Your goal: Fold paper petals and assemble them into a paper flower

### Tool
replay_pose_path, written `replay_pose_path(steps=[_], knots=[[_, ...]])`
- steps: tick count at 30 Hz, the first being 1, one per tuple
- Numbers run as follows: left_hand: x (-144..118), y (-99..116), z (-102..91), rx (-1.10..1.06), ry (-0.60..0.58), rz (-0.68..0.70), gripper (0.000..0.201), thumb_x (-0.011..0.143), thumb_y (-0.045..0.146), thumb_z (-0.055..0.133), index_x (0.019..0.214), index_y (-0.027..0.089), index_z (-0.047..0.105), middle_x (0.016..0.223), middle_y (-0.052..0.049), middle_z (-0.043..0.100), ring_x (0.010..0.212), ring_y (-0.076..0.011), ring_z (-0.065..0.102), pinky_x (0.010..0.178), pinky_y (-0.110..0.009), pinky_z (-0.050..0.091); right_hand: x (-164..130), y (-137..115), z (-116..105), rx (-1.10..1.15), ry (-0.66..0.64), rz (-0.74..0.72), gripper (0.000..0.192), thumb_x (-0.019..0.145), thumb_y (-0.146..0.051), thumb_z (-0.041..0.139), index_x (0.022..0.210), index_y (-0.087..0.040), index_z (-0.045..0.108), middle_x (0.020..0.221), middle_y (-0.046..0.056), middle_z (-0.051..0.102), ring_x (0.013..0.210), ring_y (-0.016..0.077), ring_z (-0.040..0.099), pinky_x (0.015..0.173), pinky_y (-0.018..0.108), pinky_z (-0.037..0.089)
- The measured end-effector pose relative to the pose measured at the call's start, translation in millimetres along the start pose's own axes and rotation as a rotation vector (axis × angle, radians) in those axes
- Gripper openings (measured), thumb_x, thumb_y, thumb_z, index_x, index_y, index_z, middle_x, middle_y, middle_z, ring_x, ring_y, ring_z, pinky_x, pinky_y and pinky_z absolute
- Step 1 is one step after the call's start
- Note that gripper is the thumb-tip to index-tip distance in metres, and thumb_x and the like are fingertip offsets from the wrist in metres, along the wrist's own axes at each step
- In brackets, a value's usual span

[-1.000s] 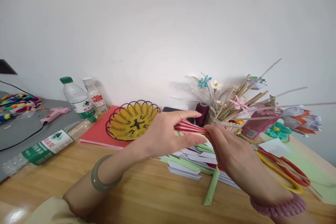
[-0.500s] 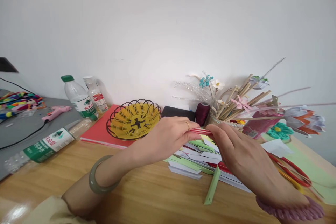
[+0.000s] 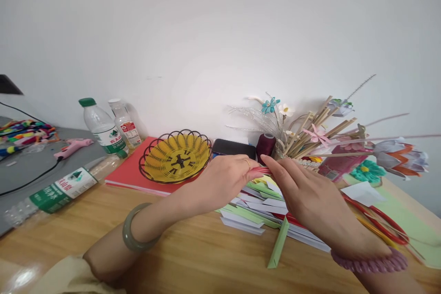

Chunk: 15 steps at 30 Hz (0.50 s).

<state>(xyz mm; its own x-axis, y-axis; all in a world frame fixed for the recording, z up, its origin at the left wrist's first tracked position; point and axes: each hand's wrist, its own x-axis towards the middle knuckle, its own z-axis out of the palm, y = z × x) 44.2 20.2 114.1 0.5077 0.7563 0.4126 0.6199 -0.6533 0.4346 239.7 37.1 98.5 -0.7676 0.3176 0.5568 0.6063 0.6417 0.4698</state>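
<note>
Red paper (image 3: 261, 170) — pinched by left hand (image 3: 220, 181), right hand (image 3: 306, 195), strips (image 3: 241, 223) below

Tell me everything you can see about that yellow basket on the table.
The yellow basket is a shallow, woven-looking bowl, perhaps plastic, with a black rim of scalloped loops. Short dark marks ring a dark cross at the middle of its base. It sits with its open side up on a red-topped stack, near the wall. The left hand shows beside its lower right edge; I can't tell whether they touch.
</note>
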Motion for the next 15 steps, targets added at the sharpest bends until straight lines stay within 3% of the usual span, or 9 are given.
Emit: replay_pose_path(steps=[5,8,12,15], knots=[[2.1,-3.6,3.9,-0.093,-0.075,-0.157,0.039,0.093,0.042,0.028,0.093,0.018,0.058,0.084,-0.001,0.062,0.075,-0.0129,0.057,0.067,-0.023,0.043,0.5,-0.3,8.8,0.113,-0.02,0.019,0.035,0.08,0.001,0.026,0.107,-0.009,0.046,0.078,0.007,0.053,0.064,0.0168,0.05,0.05,0.025,0.04],[2.7,-7.5,2.0,-0.059,-0.224,-0.22,0.039,0.092,0.043,0.026,0.09,0.019,0.056,0.08,-0.001,0.061,0.073,-0.0146,0.057,0.066,-0.025,0.043,-0.8,-5.7,14.4,0.139,-0.083,0.02,0.033,0.081,0.0,0.026,0.105,-0.012,0.046,0.077,0.006,0.052,0.065,0.0173,0.051,0.051,0.026,0.041],[3.9,-9.4,-2.4,0.09,-0.358,-0.156,0.037,0.092,0.036,0.025,0.084,0.017,0.056,0.086,-0.005,0.062,0.084,-0.019,0.056,0.078,-0.031,0.041,-4.4,-14.0,22.7,0.18,-0.187,0.014,0.03,0.08,0.001,0.031,0.1,-0.014,0.047,0.078,0.005,0.053,0.068,0.0175,0.054,0.055,0.026,0.043],[5.5,-7.2,-4.9,0.021,-0.41,-0.188,0.039,0.091,0.035,0.024,0.076,0.017,0.054,0.081,-0.004,0.062,0.083,-0.018,0.057,0.079,-0.03,0.041,-6.2,-15.7,26.8,0.204,-0.209,0.009,0.028,0.079,0.002,0.034,0.098,-0.014,0.047,0.079,0.005,0.053,0.069,0.0173,0.054,0.057,0.025,0.044]])
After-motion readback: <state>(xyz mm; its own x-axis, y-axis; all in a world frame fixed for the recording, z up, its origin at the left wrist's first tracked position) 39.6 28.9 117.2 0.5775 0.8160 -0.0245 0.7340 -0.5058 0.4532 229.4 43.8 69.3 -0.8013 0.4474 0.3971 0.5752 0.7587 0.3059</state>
